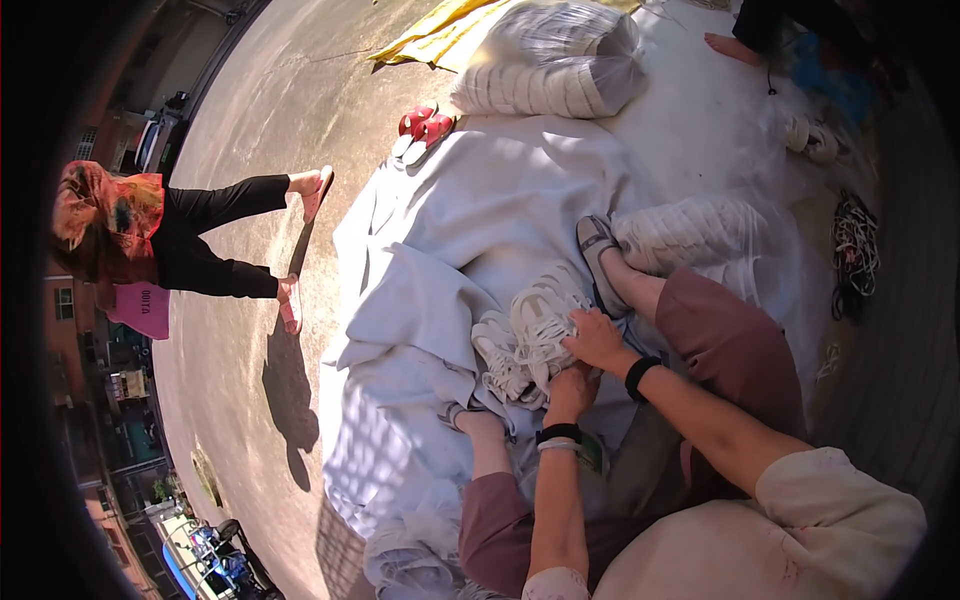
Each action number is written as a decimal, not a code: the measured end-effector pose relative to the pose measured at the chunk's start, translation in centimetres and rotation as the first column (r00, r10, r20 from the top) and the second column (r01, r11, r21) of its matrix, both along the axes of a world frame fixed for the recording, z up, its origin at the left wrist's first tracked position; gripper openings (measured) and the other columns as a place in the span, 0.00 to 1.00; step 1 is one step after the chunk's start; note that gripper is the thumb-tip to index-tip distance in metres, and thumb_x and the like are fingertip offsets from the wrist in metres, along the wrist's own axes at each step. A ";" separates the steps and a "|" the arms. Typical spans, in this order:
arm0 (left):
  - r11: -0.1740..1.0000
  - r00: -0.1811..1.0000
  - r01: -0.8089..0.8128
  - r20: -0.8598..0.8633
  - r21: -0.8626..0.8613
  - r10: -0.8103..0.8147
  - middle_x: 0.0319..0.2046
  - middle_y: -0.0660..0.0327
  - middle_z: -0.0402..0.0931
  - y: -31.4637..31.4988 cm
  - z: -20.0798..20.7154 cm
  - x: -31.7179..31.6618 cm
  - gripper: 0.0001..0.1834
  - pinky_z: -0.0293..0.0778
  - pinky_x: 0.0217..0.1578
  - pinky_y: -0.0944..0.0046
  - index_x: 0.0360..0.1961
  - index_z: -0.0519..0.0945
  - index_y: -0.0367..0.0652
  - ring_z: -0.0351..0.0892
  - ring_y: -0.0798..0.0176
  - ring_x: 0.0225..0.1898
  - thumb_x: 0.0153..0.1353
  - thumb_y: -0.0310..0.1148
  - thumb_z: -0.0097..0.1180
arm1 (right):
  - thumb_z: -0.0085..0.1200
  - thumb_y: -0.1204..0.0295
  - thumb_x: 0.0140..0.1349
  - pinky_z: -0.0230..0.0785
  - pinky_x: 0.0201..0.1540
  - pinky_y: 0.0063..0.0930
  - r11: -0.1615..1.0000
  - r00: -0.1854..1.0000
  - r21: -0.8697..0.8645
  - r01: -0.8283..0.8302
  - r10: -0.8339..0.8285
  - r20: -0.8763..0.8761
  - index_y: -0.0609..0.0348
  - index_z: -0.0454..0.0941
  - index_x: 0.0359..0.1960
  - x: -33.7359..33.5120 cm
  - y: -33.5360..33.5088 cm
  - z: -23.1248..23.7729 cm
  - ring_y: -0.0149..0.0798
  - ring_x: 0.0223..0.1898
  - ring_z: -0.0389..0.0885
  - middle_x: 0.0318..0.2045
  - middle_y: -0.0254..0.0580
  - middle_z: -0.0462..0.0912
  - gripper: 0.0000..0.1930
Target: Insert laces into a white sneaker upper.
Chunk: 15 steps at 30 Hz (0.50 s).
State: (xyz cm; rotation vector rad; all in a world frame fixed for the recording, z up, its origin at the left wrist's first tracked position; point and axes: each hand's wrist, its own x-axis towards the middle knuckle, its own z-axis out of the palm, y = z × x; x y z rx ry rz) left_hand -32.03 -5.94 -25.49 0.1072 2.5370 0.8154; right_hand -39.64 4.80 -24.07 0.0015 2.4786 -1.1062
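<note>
A white lace-up sneaker (543,318) lies on the pale cloth (440,215) between my feet. A second white sneaker (500,356) sits against its left side, with loose laces over it. My right hand (597,340) is closed at the right edge of the first sneaker, fingertips on its laced upper. Just below, my left hand (572,390) is closed at the near end of the pair. Its fingers are partly hidden by the right hand, and what they hold cannot be made out.
Large clear bags of white shoes (555,65) stand beyond, with another wrapped bundle (690,232) beside my right foot. Red slippers (424,132) lie at the cloth's edge. A person in black trousers (225,235) walks on the left. Tangled cords (855,245) lie far right.
</note>
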 end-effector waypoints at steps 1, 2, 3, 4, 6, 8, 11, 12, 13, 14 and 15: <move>0.998 0.995 0.044 -0.087 0.038 -0.041 0.34 0.45 0.79 -0.2 -0.1 0.0 0.15 0.75 0.33 0.50 0.40 0.77 0.40 0.80 0.44 0.34 0.57 0.39 0.53 | 0.56 0.65 0.51 0.66 0.48 0.53 1.000 1.000 -0.001 -0.002 0.002 0.000 0.60 0.71 0.43 0.2 0.0 -0.1 0.63 0.46 0.71 0.42 0.59 0.72 0.19; 0.999 0.996 0.040 -0.087 0.034 -0.037 0.34 0.45 0.79 -0.1 -0.1 0.4 0.15 0.75 0.33 0.50 0.40 0.77 0.40 0.80 0.44 0.34 0.57 0.39 0.53 | 0.56 0.64 0.51 0.65 0.49 0.53 1.000 1.000 -0.001 -0.008 0.008 -0.017 0.60 0.71 0.44 0.6 -0.2 -0.1 0.62 0.46 0.71 0.42 0.59 0.72 0.20; 0.999 0.997 0.041 -0.065 -0.012 -0.041 0.33 0.45 0.79 0.3 0.0 0.8 0.16 0.75 0.34 0.50 0.41 0.77 0.40 0.80 0.44 0.34 0.57 0.39 0.54 | 0.57 0.63 0.51 0.65 0.49 0.53 1.000 0.999 0.002 -0.010 0.010 -0.031 0.60 0.72 0.44 0.9 -0.1 0.0 0.62 0.46 0.71 0.42 0.59 0.72 0.21; 0.997 0.998 0.040 -0.042 -0.061 -0.043 0.32 0.45 0.79 0.7 0.2 1.3 0.16 0.74 0.35 0.50 0.41 0.76 0.40 0.79 0.44 0.34 0.57 0.40 0.54 | 0.57 0.63 0.51 0.65 0.49 0.53 1.000 1.000 -0.001 -0.012 0.012 -0.027 0.60 0.72 0.44 1.2 0.0 0.2 0.62 0.46 0.71 0.42 0.59 0.72 0.21; 0.993 0.998 0.033 -0.049 -0.114 -0.039 0.35 0.46 0.78 1.4 0.6 2.1 0.17 0.74 0.37 0.50 0.42 0.76 0.40 0.78 0.45 0.36 0.54 0.38 0.56 | 0.57 0.62 0.51 0.65 0.49 0.51 0.999 0.998 0.046 -0.026 0.029 -0.049 0.61 0.72 0.44 1.9 0.0 0.4 0.62 0.47 0.71 0.42 0.59 0.72 0.21; 0.986 0.998 0.025 -0.055 -0.168 -0.035 0.37 0.48 0.77 1.8 1.6 2.5 0.18 0.73 0.38 0.51 0.42 0.76 0.40 0.77 0.46 0.37 0.51 0.36 0.58 | 0.57 0.61 0.51 0.65 0.50 0.51 0.999 0.999 0.042 -0.033 0.035 -0.039 0.61 0.72 0.44 1.9 0.0 0.5 0.62 0.47 0.71 0.43 0.59 0.72 0.22; 0.986 0.970 -0.029 -0.241 -0.162 -0.011 0.39 0.52 0.76 2.8 4.2 2.9 0.15 0.72 0.39 0.51 0.41 0.77 0.43 0.76 0.47 0.38 0.51 0.34 0.58 | 0.57 0.59 0.50 0.64 0.51 0.50 0.997 0.998 0.032 -0.065 0.065 -0.005 0.61 0.72 0.45 1.3 0.5 0.8 0.61 0.49 0.70 0.45 0.60 0.72 0.23; 0.987 0.971 -0.026 -0.240 -0.160 -0.014 0.39 0.52 0.76 3.1 5.3 2.9 0.15 0.72 0.39 0.51 0.41 0.77 0.43 0.76 0.47 0.38 0.51 0.34 0.58 | 0.57 0.59 0.49 0.64 0.52 0.50 0.996 0.996 0.031 -0.085 0.084 0.021 0.61 0.72 0.45 0.9 1.1 0.9 0.61 0.50 0.70 0.47 0.60 0.72 0.24; 0.985 0.980 -0.126 -0.170 -0.122 0.104 0.39 0.52 0.76 3.0 6.1 3.0 0.17 0.71 0.41 0.51 0.42 0.75 0.42 0.76 0.47 0.39 0.51 0.34 0.59 | 0.57 0.59 0.48 0.64 0.54 0.49 0.989 0.985 0.033 -0.141 0.137 0.101 0.61 0.72 0.46 0.5 1.2 1.2 0.61 0.51 0.70 0.49 0.61 0.71 0.25; 0.970 0.972 -0.226 -0.093 -0.089 0.218 0.40 0.53 0.76 2.7 6.8 3.0 0.19 0.70 0.43 0.51 0.44 0.74 0.41 0.76 0.46 0.40 0.50 0.33 0.59 | 0.57 0.59 0.48 0.64 0.54 0.49 0.989 0.985 0.036 -0.142 0.137 0.107 0.61 0.72 0.46 0.6 1.2 1.5 0.61 0.51 0.70 0.49 0.61 0.71 0.25; 0.921 0.920 -0.391 -0.032 0.009 0.391 0.45 0.47 0.73 2.0 7.4 3.4 0.25 0.66 0.49 0.50 0.49 0.69 0.36 0.72 0.43 0.47 0.50 0.34 0.59 | 0.57 0.61 0.47 0.63 0.54 0.49 0.984 0.977 0.019 -0.179 0.175 0.125 0.61 0.72 0.46 0.8 1.1 1.7 0.61 0.51 0.69 0.49 0.61 0.71 0.25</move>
